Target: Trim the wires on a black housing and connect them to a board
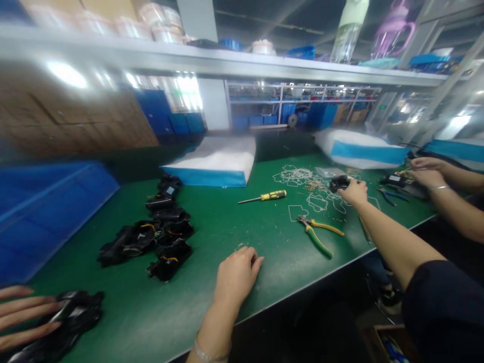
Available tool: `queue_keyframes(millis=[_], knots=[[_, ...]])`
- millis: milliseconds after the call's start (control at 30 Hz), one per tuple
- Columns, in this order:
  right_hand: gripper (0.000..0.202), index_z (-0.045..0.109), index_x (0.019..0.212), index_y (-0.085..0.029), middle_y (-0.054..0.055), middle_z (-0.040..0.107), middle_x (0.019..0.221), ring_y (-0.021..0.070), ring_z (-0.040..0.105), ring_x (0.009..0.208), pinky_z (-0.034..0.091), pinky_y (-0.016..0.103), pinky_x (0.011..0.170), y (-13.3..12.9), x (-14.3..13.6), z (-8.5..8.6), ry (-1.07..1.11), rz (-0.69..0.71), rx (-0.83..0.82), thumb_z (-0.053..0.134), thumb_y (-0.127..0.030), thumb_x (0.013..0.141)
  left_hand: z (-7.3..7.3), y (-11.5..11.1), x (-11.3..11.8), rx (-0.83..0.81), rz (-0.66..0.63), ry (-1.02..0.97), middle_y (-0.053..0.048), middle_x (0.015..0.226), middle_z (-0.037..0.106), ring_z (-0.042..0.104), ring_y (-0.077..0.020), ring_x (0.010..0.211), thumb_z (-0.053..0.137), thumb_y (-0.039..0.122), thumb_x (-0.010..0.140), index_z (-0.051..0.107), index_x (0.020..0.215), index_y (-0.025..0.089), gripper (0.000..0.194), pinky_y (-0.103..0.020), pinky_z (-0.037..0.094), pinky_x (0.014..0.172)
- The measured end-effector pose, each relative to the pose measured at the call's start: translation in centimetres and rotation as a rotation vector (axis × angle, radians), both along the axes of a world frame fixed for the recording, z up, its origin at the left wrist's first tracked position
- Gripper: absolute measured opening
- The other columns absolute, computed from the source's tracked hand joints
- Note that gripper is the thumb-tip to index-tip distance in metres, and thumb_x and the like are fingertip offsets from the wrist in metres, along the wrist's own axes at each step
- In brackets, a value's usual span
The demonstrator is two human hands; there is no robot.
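Far left, a co-worker's fingers (22, 315) are laid on a black part (75, 315) at the near counter (227, 227) edge. Black parts (155, 234) are heaped just beyond. At centre, the left hand (238, 275) is rested on the mat, its grip loosely curled and empty. Yellow-green pliers (317, 234) are seen to the right. Farther right, a small black part (338, 183) is pinched in the right hand (353, 192).

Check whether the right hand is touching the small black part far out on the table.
Touching: the head view shows the right hand closed around the black part.
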State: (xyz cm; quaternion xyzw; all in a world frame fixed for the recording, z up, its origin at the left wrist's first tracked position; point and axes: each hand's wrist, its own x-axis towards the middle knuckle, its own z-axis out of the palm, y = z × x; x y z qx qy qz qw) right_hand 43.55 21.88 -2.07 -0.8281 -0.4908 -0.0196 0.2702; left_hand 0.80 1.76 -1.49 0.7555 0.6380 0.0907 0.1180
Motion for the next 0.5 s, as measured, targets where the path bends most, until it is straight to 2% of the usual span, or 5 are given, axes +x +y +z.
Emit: queue_keyframes(millis=[100, 200, 367, 500], knots=[[0.084, 0.035, 0.14, -0.012, 0.027, 0.022, 0.142, 0.0434, 0.035, 0.127, 0.031, 0.05, 0.103, 2.2, 1.1, -0.1, 0.022, -0.062, -0.003, 0.07, -0.042, 0.07, -0.4, 0.3, -0.5, 0.016, 0.007, -0.01, 0.0, 0.086, 0.064, 0.059, -0.0152, 0.076, 0.045, 0.042, 0.092, 0.058, 0.08, 0.023, 0.026, -0.025, 0.036, 0.063], [0.095, 0.03, 0.142, -0.019, 0.024, 0.012, 0.148, 0.0434, 0.034, 0.129, 0.03, 0.05, 0.104, 4.2, 1.8, -0.3, 0.046, -0.071, -0.016, 0.075, -0.048, 0.064, -0.7, 0.4, -1.0, 0.024, 0.019, -0.012, 0.0, 0.084, 0.064, 0.059, -0.0157, 0.076, 0.044, 0.041, 0.092, 0.057, 0.08, 0.023, 0.025, -0.026, 0.035, 0.063], [0.103, 0.034, 0.135, -0.013, 0.027, 0.035, 0.134, 0.0414, 0.044, 0.119, 0.038, 0.05, 0.097, 6.3, 1.9, -1.6, 0.114, -0.109, -0.05, 0.081, -0.053, 0.052, -0.9, 0.5, -1.4, -0.013, 0.052, -0.004, 0.0, 0.085, 0.064, 0.06, -0.0161, 0.077, 0.044, 0.038, 0.092, 0.057, 0.08, 0.023, 0.023, -0.026, 0.036, 0.063], [0.099, 0.034, 0.13, -0.012, 0.029, 0.039, 0.127, 0.0394, 0.05, 0.109, 0.042, 0.05, 0.087, 6.3, 2.0, -2.2, 0.136, -0.174, -0.022, 0.079, -0.055, 0.052, -1.0, 0.7, -1.5, -0.021, 0.051, -0.001, 0.0, 0.085, 0.064, 0.06, -0.0163, 0.077, 0.043, 0.038, 0.092, 0.058, 0.081, 0.024, 0.023, -0.026, 0.038, 0.064]])
